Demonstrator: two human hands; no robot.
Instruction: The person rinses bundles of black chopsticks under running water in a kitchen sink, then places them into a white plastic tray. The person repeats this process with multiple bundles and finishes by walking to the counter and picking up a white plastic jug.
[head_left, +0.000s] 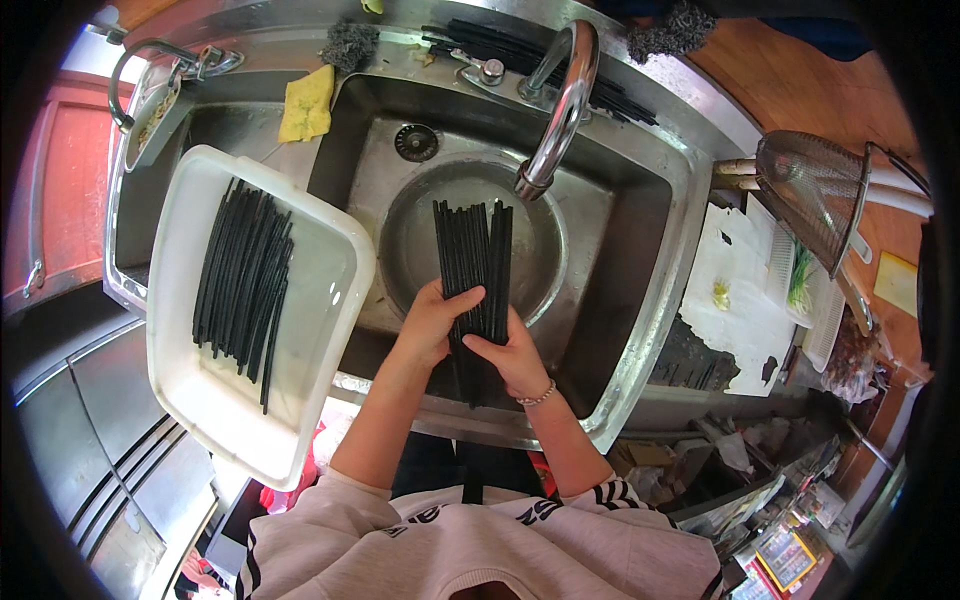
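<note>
Over the steel sink basin (600, 255), a bundle of black chopsticks (472, 247) is gripped between my two hands. My left hand (439, 319) wraps its left side with the thumb across the front. On the lower right side, my right hand (514, 356) holds it, also thumb in front. Beneath the bundle sits a round metal bowl (551, 277) in the basin. The chrome faucet (574, 82) arches above the bowl's right rim. To the left, a white plastic tub (349, 240) holds another pile of black chopsticks (244, 277).
More dark chopsticks (619, 101) lie behind the faucet. A yellow cloth (306, 103) and a steel-wool scrubber (350, 45) rest along the sink's back left. At right are a wire-mesh strainer (814, 191) and a white board (739, 300). A second faucet (139, 49) stands far left.
</note>
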